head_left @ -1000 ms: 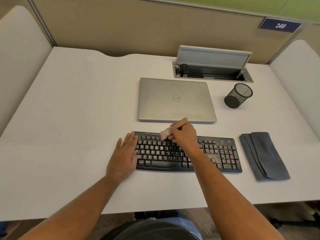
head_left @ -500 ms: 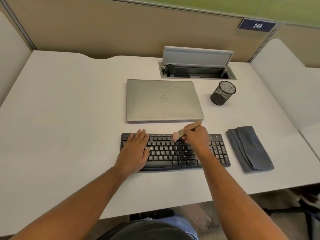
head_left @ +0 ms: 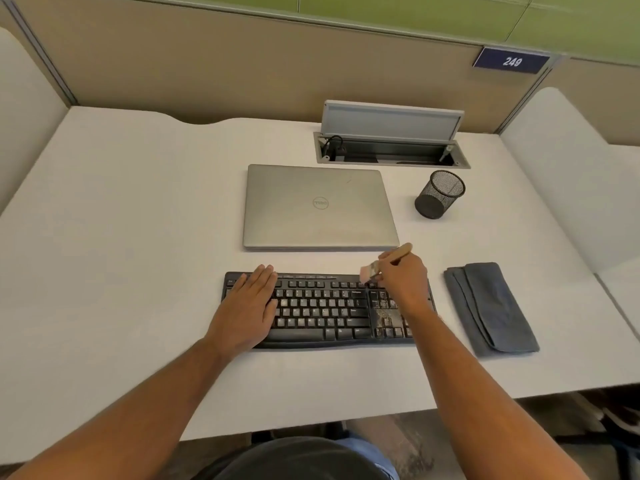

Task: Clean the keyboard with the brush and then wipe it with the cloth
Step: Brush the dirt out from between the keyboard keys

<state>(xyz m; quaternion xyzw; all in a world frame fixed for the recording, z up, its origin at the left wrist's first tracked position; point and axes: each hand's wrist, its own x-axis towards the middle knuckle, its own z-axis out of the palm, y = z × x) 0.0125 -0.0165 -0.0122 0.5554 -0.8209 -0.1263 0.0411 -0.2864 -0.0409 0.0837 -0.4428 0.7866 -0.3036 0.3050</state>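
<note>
Keyboard (head_left: 329, 310) work occupies both our hands in the head view. We rest our left hand (head_left: 247, 306) flat on the keyboard's left end, fingers straight and together. Our right hand (head_left: 403, 282) curls round the wooden handle of the brush (head_left: 384, 263), whose pale bristles touch the keyboard's top row, right of centre. Just right of the keyboard lies the folded grey cloth (head_left: 491, 308); beyond the keyboard sits a closed silver laptop (head_left: 318, 206), all on the white desk (head_left: 121, 237).
</note>
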